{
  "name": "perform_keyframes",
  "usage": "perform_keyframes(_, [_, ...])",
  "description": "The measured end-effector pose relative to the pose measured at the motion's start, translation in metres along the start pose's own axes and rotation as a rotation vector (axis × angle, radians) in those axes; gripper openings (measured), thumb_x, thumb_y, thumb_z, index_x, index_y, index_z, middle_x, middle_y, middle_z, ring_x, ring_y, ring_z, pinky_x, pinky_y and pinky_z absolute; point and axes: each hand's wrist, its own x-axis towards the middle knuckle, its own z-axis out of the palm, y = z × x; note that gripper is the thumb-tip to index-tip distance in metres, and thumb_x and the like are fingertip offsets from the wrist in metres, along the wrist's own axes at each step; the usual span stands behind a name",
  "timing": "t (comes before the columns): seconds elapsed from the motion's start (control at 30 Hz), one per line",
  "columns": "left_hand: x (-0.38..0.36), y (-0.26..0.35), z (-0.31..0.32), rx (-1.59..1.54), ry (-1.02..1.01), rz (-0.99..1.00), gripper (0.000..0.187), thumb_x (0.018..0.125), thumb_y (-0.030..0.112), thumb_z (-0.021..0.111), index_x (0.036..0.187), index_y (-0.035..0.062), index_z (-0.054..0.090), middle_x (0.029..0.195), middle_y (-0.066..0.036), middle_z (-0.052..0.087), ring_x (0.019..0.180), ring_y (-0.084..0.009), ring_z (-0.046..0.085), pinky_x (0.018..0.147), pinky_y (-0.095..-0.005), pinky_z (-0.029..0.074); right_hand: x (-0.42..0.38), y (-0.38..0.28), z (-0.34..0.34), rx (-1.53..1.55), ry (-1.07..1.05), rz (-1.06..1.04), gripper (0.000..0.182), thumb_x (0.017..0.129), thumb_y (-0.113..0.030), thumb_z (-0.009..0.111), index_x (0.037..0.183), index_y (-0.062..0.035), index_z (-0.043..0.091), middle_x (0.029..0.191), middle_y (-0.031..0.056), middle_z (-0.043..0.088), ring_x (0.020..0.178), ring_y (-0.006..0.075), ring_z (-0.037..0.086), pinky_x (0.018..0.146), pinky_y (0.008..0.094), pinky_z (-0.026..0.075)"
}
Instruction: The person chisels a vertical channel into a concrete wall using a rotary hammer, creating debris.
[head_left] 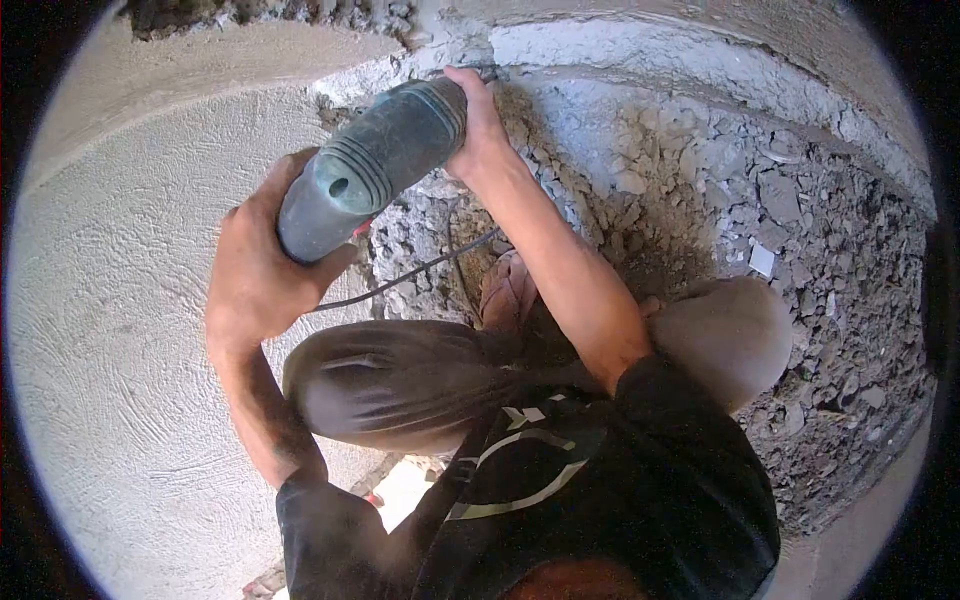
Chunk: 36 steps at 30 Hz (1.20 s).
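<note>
A dark green power tool [390, 145] with a ribbed housing slants across the upper middle, its far end up against the broken edge of the wall. My left hand [265, 255] is wrapped round its near, lower-left end. At the far upper-right end, my right hand [480, 125] grips the housing. A black cable [420, 268] runs below the tool, past my left hand. The tool's tip is hidden.
Broken rubble [835, 260] covers the floor at the right, with a white chip [762, 260] among it. A rough plastered wall [120, 300] stands at the left. My knees and a sandalled foot [507, 290] are below the tool.
</note>
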Motion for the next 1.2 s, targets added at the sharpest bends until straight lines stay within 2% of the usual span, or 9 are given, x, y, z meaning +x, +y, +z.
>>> perform_keyframes(0.07, [0.003, 0.002, 0.001, 0.062, 0.000, 0.012, 0.062, 0.067, 0.007, 0.078, 0.127, 0.0077, 0.059, 0.103, -0.017, 0.073, 0.099, -0.0320, 0.072, 0.086, -0.0390, 0.055, 0.000, -0.002, -0.004, 0.021, -0.004, 0.009, 0.038, 0.090, -0.042, 0.058, 0.099, -0.0060, 0.066, 0.093, 0.0124, 0.072, 0.090, 0.0269, 0.070, 0.089, 0.0478, 0.054])
perform_keyframes(0.37, [0.003, 0.023, 0.006, 0.109, -0.128, -0.040, 0.072, 0.066, 0.006, 0.080, 0.133, 0.0080, 0.054, 0.109, -0.022, 0.070, 0.107, -0.0382, 0.068, 0.090, -0.0420, 0.052, 0.011, -0.008, -0.030, 0.044, -0.236, -0.035, 0.040, 0.090, -0.043, 0.054, 0.095, -0.0049, 0.065, 0.086, 0.0127, 0.071, 0.081, 0.0288, 0.069, 0.082, 0.0489, 0.055])
perform_keyframes(0.5, [-0.037, -0.007, 0.036, 0.011, -0.174, 0.067, 0.083, 0.068, -0.001, 0.071, 0.144, 0.0092, 0.040, 0.103, -0.026, 0.070, 0.098, -0.0408, 0.069, 0.088, -0.0464, 0.056, -0.017, 0.004, -0.054, -0.211, -0.195, 0.063, 0.060, 0.086, -0.053, 0.055, 0.117, -0.0011, 0.060, 0.109, 0.0172, 0.067, 0.097, 0.0307, 0.066, 0.091, 0.0489, 0.053])
perform_keyframes(0.6, [-0.066, -0.021, 0.043, 0.020, -0.279, -0.077, 0.090, 0.066, -0.006, 0.066, 0.148, 0.0115, 0.035, 0.104, -0.028, 0.068, 0.097, -0.0459, 0.066, 0.085, -0.0501, 0.054, -0.017, 0.035, -0.063, 0.000, -0.137, 0.146, 0.050, 0.092, -0.042, 0.051, 0.112, 0.0018, 0.059, 0.100, 0.0145, 0.067, 0.085, 0.0288, 0.068, 0.083, 0.0451, 0.055])
perform_keyframes(0.7, [-0.095, -0.019, 0.017, -0.009, -0.185, -0.131, 0.092, 0.065, -0.007, 0.064, 0.149, 0.0146, 0.036, 0.103, -0.029, 0.067, 0.095, -0.0489, 0.064, 0.082, -0.0517, 0.053, -0.041, 0.054, -0.033, -0.011, -0.127, 0.188, 0.048, 0.091, -0.040, 0.054, 0.114, 0.0013, 0.056, 0.101, 0.0147, 0.066, 0.087, 0.0284, 0.068, 0.085, 0.0446, 0.056])
perform_keyframes(0.77, [-0.121, -0.014, 0.002, -0.044, -0.076, -0.117, 0.093, 0.062, -0.007, 0.064, 0.148, 0.0172, 0.041, 0.104, -0.027, 0.068, 0.095, -0.0480, 0.065, 0.082, -0.0493, 0.054, -0.045, 0.070, -0.030, -0.480, -0.301, -0.117, 0.045, 0.092, -0.039, 0.055, 0.113, 0.0011, 0.056, 0.100, 0.0156, 0.067, 0.086, 0.0278, 0.068, 0.086, 0.0431, 0.057])
perform_keyframes(0.83, [-0.142, -0.011, -0.009, -0.030, 0.054, -0.175, 0.092, 0.058, -0.008, 0.065, 0.145, 0.0157, 0.048, 0.107, -0.025, 0.068, 0.098, -0.0457, 0.066, 0.084, -0.0455, 0.055, -0.079, 0.074, 0.017, -0.062, -0.146, 0.171, 0.043, 0.093, -0.039, 0.056, 0.112, 0.0001, 0.057, 0.101, 0.0163, 0.068, 0.087, 0.0278, 0.068, 0.086, 0.0420, 0.057])
perform_keyframes(1.0, [-0.159, -0.027, 0.001, -0.134, 0.223, -0.149, 0.090, 0.056, -0.009, 0.066, 0.142, 0.0142, 0.053, 0.111, -0.023, 0.069, 0.103, -0.0437, 0.066, 0.088, -0.0430, 0.054, -0.069, 0.082, 0.033, -0.187, -0.231, 0.137, 0.058, 0.085, -0.047, 0.062, 0.118, 0.0002, 0.055, 0.103, 0.0185, 0.067, 0.090, 0.0315, 0.067, 0.086, 0.0491, 0.056])
perform_keyframes(1.2, [-0.125, -0.068, 0.013, -0.053, 0.160, -0.167, 0.092, 0.057, -0.007, 0.067, 0.144, 0.0167, 0.050, 0.113, -0.022, 0.069, 0.102, -0.0426, 0.067, 0.089, -0.0439, 0.054, -0.036, 0.081, 0.031, -0.245, -0.070, 0.151, 0.050, 0.083, -0.044, 0.063, 0.110, -0.0021, 0.060, 0.098, 0.0160, 0.070, 0.081, 0.0281, 0.069, 0.080, 0.0433, 0.059])
